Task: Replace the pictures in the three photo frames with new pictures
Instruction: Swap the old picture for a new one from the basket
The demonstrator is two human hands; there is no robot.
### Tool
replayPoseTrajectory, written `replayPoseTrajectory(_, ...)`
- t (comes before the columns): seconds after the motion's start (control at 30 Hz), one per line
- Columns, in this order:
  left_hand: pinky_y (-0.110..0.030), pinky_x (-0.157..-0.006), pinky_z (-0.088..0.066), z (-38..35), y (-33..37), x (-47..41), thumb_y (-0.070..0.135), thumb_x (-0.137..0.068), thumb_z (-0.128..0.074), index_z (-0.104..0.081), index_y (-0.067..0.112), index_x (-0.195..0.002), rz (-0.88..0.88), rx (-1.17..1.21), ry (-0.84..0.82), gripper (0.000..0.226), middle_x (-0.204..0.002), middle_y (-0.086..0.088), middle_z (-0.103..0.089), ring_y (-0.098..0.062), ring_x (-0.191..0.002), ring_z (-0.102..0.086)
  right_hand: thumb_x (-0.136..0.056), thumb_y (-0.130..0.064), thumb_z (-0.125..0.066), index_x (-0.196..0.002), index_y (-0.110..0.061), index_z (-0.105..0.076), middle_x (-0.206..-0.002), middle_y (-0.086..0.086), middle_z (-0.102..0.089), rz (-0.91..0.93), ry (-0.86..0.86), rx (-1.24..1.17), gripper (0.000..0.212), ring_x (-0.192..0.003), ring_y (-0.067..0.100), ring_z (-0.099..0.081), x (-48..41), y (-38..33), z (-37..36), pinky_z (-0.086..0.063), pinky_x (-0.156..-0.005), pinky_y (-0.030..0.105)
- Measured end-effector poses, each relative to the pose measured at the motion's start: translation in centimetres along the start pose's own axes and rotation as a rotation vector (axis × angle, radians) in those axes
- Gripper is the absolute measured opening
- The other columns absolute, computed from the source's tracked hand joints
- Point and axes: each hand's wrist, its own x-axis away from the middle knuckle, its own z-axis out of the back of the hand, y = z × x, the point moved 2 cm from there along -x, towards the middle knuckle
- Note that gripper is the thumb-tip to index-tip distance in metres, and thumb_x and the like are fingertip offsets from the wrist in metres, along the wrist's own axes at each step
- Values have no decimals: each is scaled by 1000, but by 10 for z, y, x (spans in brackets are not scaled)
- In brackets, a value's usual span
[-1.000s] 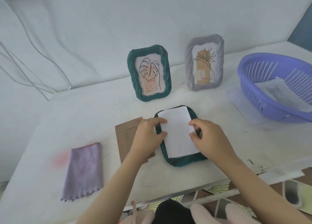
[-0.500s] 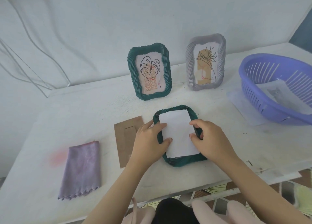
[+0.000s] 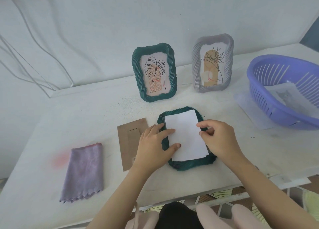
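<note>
Head view, seating a picture. The face-down green frame (image 3: pixel 187 163) lies flat on the white counter (image 3: pixel 103 111), near its front edge, with a white sheet (image 3: pixel 184 135) resting on its open back, blank side up and turned slightly askew of the recess. My left hand (image 3: pixel 155 146) lies flat along the sheet's left edge, fingers spread and pressing down rather than pinching; my right hand (image 3: pixel 219 139) has thumb and forefinger closed lightly on the sheet's right edge. To do this step well, I judge that I should square the sheet to the recess before pushing, slide instead of lifting so the paper does not crease, and press each corner home under the rim. The brown backing board (image 3: pixel 129 142) waits just left of the frame, partly under my left wrist. The frame's rim looks rope-twisted and dark green; the paper is thin and likely to buckle. Behind, a second green frame (image 3: pixel 154 72) and a grey frame (image 3: pixel 213 63) stand upright with line-drawn plant pictures. A purple basket (image 3: pixel 259 84) at far right holds more sheets.
</note>
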Motion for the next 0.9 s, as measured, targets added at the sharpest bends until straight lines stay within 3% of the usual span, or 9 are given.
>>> replayPoseTrajectory(0.23, -34, -112, -18, 2, -4, -1, 48, -81, -62, -49, 35, -131, 24, 29, -3, 53, -144, 12, -40, -16, -136, -28, -82, -1, -60, -102, -16, -70, -76, -1, -64, -41, -39, -3, 27, -69, 7, -58, -7, 2, 2, -41, -62, -1)
replayPoseTrajectory(0.33, -35, -112, -17, 3, -4, -1, 50, -80, -62, -49, 36, -131, 32, 12, -12, 55, -144, 13, -40, -17, -138, -25, -83, -3, -60, -103, -17, -70, -74, -5, -63, -34, -67, 33, 27, -69, 6, -58, -7, 2, 3, -46, -66, 6)
replayPoseTrajectory(0.43, -36, -112, -17, 4, -5, -2, 51, -77, -64, -49, 37, -130, 38, 13, -15, 56, -143, 14, -40, -17, -138, -25, -83, -6, -60, -105, -18, -68, -74, -10, -60, 0, -88, 94, 27, -68, 2, -57, -7, 2, 3, -40, -60, 4)
replayPoseTrajectory(0.57, -35, -113, -15, 5, -6, -3, 52, -74, -67, -48, 38, -130, 40, -2, -28, 61, -143, 16, -40, -17, -140, -22, -83, -14, -64, -114, -19, -63, -89, -8, -57, 89, -122, 213, 32, -77, 7, -52, -5, -1, 1, -37, -72, 15)
replayPoseTrajectory(0.73, -36, -114, -15, 5, -8, -3, 53, -73, -67, -45, 38, -132, 31, -18, -47, 65, -145, 17, -37, -15, -140, -21, -83, -14, -63, -118, -18, -61, -110, -2, -62, 138, -173, 245, 36, -97, 12, -53, -4, -1, -1, -34, -82, 18)
replayPoseTrajectory(0.8, -37, -114, -15, 4, -7, -3, 55, -72, -67, -45, 38, -132, 25, -25, -38, 65, -145, 16, -37, -16, -140, -21, -84, -13, -61, -120, -19, -60, -98, -3, -60, 137, -183, 256, 36, -98, 15, -55, -3, -3, 2, -33, -80, 17)
replayPoseTrajectory(0.9, -37, -114, -14, 4, -5, -2, 58, -71, -66, -47, 35, -131, 18, -40, -20, 67, -145, 13, -38, -16, -140, -21, -85, -15, -60, -121, -23, -59, -76, -7, -53, 124, -187, 256, 37, -69, 6, -52, -3, -5, 5, -34, -70, 19)
